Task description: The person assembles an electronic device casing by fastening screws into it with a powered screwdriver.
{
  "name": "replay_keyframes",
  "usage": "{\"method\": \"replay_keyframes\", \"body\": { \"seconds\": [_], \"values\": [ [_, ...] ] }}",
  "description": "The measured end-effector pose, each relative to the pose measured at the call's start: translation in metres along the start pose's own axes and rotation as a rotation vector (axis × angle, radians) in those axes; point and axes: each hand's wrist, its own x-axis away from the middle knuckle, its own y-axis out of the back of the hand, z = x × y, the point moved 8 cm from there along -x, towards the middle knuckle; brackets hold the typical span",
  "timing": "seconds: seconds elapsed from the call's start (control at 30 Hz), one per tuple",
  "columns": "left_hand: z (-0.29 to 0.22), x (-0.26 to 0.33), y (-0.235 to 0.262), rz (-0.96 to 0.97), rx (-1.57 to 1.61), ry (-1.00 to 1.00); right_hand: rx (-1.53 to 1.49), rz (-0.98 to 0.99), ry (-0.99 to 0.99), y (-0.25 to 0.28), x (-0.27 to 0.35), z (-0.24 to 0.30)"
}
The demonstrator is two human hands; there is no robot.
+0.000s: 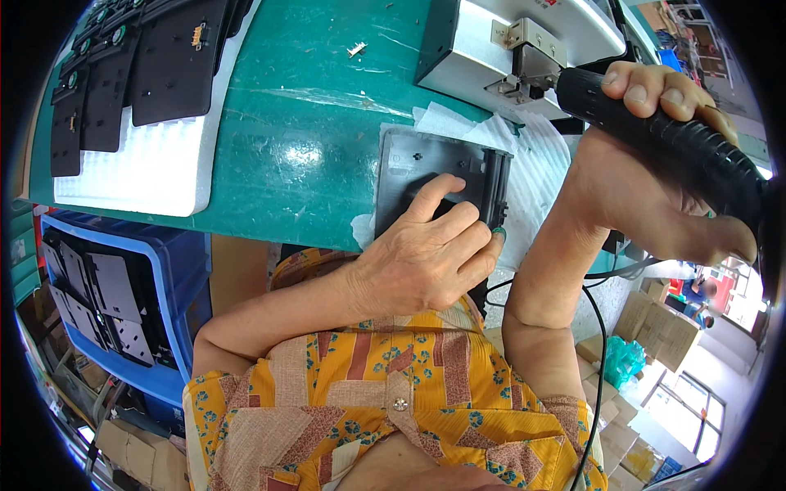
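Observation:
A black electric screwdriver (pixel 596 105) is gripped in my right hand (pixel 634 176), raised at the right, fingers wrapped over its barrel. Its tip points left, at the metal front of a silver screw feeder (pixel 475 61); whether they touch, I cannot tell. Below the feeder lies a flat black plastic panel (pixel 399 159) with a ribbed right side, near the table's front edge. Across its near part rests my left hand (pixel 426 254), fingers bent and closed over it, the index finger on its face. The hand hides the panel's near part.
White foam sheet (pixel 540 164) lies under the panel on the green table (pixel 286 147). More black panels (pixel 172 78) rest on a white foam pad (pixel 168 159) at the left. Below stands a blue crate (pixel 176 245) of panels. A black cable (pixel 604 352) hangs at my right.

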Motion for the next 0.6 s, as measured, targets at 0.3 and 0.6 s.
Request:
{"method": "replay_keyframes", "body": {
  "seconds": [0.3, 0.6],
  "values": [
    [-0.002, 0.002, 0.0, -0.01, -0.016, 0.001, 0.007, 0.185, 0.031, -0.013, -0.006, 0.0],
    [-0.003, 0.003, -0.003, -0.011, -0.03, -0.015, -0.007, 0.06, -0.155, 0.003, 0.008, 0.008]
  ]
}}
